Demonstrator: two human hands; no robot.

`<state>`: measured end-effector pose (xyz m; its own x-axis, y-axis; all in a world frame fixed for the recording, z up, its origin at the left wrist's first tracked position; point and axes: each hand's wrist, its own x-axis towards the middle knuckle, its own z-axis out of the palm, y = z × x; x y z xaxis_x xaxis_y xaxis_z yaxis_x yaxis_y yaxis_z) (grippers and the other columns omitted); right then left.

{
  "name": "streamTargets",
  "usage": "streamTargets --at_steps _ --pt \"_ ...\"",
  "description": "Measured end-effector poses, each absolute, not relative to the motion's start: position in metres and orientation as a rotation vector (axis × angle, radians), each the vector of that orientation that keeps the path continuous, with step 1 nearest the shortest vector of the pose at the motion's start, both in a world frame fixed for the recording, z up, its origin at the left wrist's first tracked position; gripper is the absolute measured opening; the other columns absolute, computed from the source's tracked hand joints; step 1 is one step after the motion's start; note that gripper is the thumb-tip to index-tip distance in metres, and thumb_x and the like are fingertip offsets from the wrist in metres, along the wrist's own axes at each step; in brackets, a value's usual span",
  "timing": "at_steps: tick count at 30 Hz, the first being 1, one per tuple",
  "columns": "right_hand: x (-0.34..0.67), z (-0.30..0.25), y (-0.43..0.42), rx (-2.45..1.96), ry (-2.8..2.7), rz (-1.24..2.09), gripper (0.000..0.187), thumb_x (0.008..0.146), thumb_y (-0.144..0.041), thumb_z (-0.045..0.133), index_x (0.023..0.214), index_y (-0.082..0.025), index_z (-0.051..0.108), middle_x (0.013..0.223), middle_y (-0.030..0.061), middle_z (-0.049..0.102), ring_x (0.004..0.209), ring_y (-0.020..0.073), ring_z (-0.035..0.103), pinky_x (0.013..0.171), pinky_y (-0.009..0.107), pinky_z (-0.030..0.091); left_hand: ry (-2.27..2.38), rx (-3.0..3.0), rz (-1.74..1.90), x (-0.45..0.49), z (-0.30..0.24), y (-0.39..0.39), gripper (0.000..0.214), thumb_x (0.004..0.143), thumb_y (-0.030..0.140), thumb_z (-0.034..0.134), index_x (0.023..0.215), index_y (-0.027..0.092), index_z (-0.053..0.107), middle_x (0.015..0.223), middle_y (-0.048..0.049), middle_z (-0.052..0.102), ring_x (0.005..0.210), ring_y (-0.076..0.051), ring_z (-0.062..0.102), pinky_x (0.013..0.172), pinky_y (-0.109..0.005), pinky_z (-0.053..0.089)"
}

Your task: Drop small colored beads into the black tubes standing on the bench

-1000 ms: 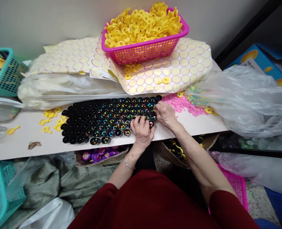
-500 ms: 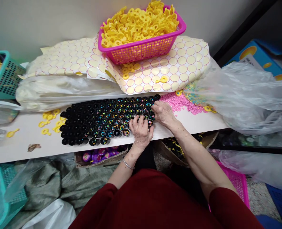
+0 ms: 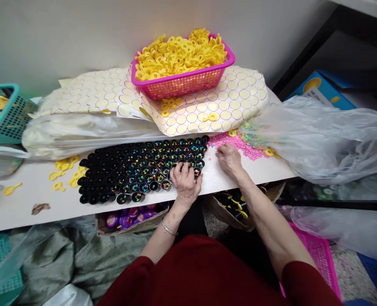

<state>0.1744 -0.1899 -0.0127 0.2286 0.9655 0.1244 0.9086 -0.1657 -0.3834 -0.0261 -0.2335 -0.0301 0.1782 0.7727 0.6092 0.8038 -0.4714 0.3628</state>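
Observation:
Rows of small black cups (image 3: 143, 165) stand close together on the white table. Many on the right hold tiny coloured beads, while those at the left look dark inside. Over the near right part of the rows rests my left hand (image 3: 185, 180), its bent fingers spread across the cup rims and its thumb apart. My right hand (image 3: 229, 159) is to the right of the cups, at the near edge of a spread of pink beads (image 3: 244, 146). Its fingers are curled together, and whatever they hold is hidden.
A pink basket (image 3: 182, 87) heaped with yellow ring-shaped pieces (image 3: 178, 55) sits on sticker sheets (image 3: 242, 91) behind the cups. Plastic bags (image 3: 316, 136) lie at the right. A teal basket (image 3: 11, 119) is at the left. Cardboard boxes (image 3: 134, 227) stand below the table edge.
My right hand has moved right, away from the right end of the cups to the pink beads. My left hand stays over the cups. The camera view has tilted slightly upward.

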Motion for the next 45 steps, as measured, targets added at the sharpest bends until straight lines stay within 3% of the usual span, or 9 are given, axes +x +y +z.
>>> streamTargets --at_steps 4,10,17,25,36,45 --pt "0.170 -0.012 -0.191 -2.136 -1.766 0.156 0.024 0.082 -0.018 0.042 0.084 -0.018 0.067 0.087 0.0092 0.061 0.084 0.0205 0.052 0.071 0.031 0.036 -1.551 -2.367 -1.192 -0.026 -0.030 -0.234 0.026 0.079 0.039 0.060 0.093 0.018 0.065 0.111 -0.0117 0.066 0.114 -0.031 0.049 0.098 -0.048 0.031" --pt "0.159 -0.011 -0.198 -1.866 -2.036 0.233 0.022 0.086 -0.027 0.047 0.080 -0.019 0.067 0.085 0.0069 0.061 0.086 0.0199 0.050 0.075 0.031 0.035 -1.606 -2.376 -1.167 -0.025 -0.029 -0.233 0.026 0.079 0.041 0.058 0.091 0.019 0.066 0.111 -0.0125 0.065 0.113 -0.031 0.050 0.099 -0.049 0.030" --pt "0.147 -0.009 -0.204 -2.009 -2.138 0.185 0.027 0.085 -0.013 0.037 0.085 -0.015 0.064 0.086 0.0100 0.060 0.081 0.0196 0.050 0.067 0.030 0.030 -1.647 -2.405 -1.175 -0.025 -0.028 -0.233 0.026 0.080 0.041 0.057 0.089 0.018 0.066 0.111 -0.0134 0.065 0.113 -0.031 0.050 0.099 -0.050 0.030" --pt "0.142 0.003 -0.204 -2.219 -1.920 0.406 0.018 0.084 -0.023 0.046 0.082 -0.017 0.064 0.087 0.0094 0.066 0.077 0.0190 0.056 0.061 0.028 0.031 -1.632 -2.397 -1.162 -0.025 -0.027 -0.234 0.027 0.079 0.042 0.058 0.089 0.018 0.066 0.112 -0.0132 0.065 0.112 -0.031 0.050 0.099 -0.050 0.030" --pt "0.146 -0.016 -0.219 -1.911 -1.929 0.303 0.023 0.086 -0.023 0.042 0.075 -0.019 0.062 0.079 0.0068 0.057 0.082 0.0188 0.052 0.073 0.029 0.039 -1.649 -2.397 -1.168 -0.024 -0.027 -0.235 0.025 0.079 0.040 0.059 0.090 0.018 0.066 0.110 -0.0124 0.066 0.112 -0.030 0.051 0.098 -0.049 0.031" --pt "0.137 0.003 -0.195 -1.714 -1.586 0.313 0.014 0.083 -0.026 0.044 0.075 -0.021 0.055 0.080 0.0043 0.056 0.077 0.0177 0.052 0.074 0.031 0.042 -1.660 -2.394 -1.178 -0.024 -0.028 -0.235 0.024 0.079 0.039 0.059 0.089 0.018 0.065 0.112 -0.0118 0.065 0.112 -0.030 0.052 0.099 -0.048 0.031"
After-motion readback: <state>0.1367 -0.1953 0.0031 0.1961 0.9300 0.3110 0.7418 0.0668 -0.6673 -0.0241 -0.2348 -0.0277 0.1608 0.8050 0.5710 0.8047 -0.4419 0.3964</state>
